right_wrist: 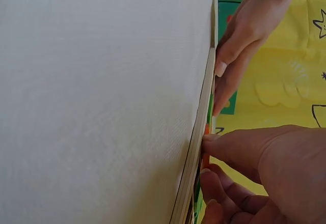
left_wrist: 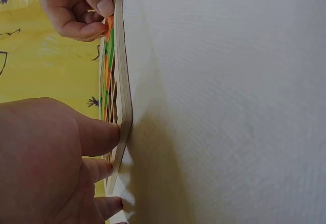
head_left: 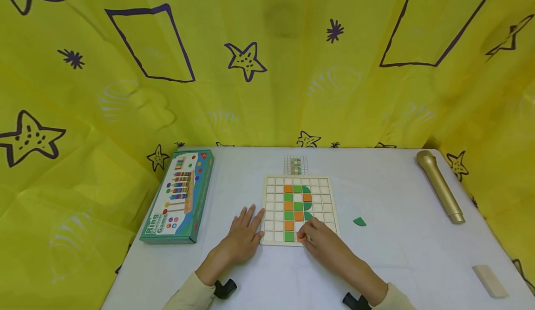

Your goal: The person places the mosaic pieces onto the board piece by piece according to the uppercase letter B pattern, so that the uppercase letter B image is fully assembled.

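Observation:
A wooden grid board point(head_left: 273, 198) lies on the table with orange and green tiles set in its squares, some of the green ones rounded. At the near edge, my right hand point(head_left: 323, 244) pinches a small orange tile point(right_wrist: 206, 155) between thumb and fingers, low over the bottom row beside a green tile point(head_left: 289, 236). My left hand point(head_left: 244, 236) is spread flat at the board's left side, its thumb and fingertips against the edge, as the left wrist view also shows. The right hand covers part of the lower right squares.
A small printed pattern card point(head_left: 296, 165) lies just behind the board. One loose green quarter-round piece point(head_left: 359, 221) is to the right. A boxed ring game point(head_left: 177, 198) lies on the left; a gold microphone point(head_left: 440, 187) and a beige block point(head_left: 490, 280) are at far right.

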{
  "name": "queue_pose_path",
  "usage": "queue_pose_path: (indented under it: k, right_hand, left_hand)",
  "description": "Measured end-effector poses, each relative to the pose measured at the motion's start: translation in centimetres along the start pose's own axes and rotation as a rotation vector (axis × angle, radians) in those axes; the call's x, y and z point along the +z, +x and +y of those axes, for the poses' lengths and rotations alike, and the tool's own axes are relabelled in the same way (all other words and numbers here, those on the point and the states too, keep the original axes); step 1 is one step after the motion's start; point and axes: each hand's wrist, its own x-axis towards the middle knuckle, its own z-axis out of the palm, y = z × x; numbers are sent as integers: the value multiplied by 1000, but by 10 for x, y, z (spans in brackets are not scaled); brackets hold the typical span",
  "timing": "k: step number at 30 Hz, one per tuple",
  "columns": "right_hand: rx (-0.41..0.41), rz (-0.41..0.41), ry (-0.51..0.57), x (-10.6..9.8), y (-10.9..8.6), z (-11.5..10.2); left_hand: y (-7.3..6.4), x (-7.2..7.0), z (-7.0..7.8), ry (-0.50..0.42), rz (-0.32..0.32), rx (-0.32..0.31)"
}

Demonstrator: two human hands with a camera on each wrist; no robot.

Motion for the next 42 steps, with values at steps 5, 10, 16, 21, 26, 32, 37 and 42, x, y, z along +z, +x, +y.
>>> queue_pose_path:
  k: [5,10,16,21,26,32,37,42]
  right_hand:
    - [25,-19,-6,0,0,-2]
    - [45,-38,1,0,1,-2]
    - [11,-17,10,0,1,2]
    - [-1,-16,9,-3,0,3]
    - [140,-37,14,-16,-3,9]
    - [235,29,-43,-52,-10,44]
    - [393,-53,-89,-81,-23,76]
    - [454,-112,-50,-88,-29,92]
  left_hand:
    - [1,0,1,15,-11,-18]
    - [-1,-10,10,23,-45,-22]
    - [-3,-14,14,46,-48,-27]
    - [-2,-11,10,32,-41,-16]
    - [-3,-16,14,27,-56,-15]
    - [-2,-11,10,26,-52,-19]
    - [1,1,-1,34,-36,-32]
    - [3,5,-5,21,-12,-22]
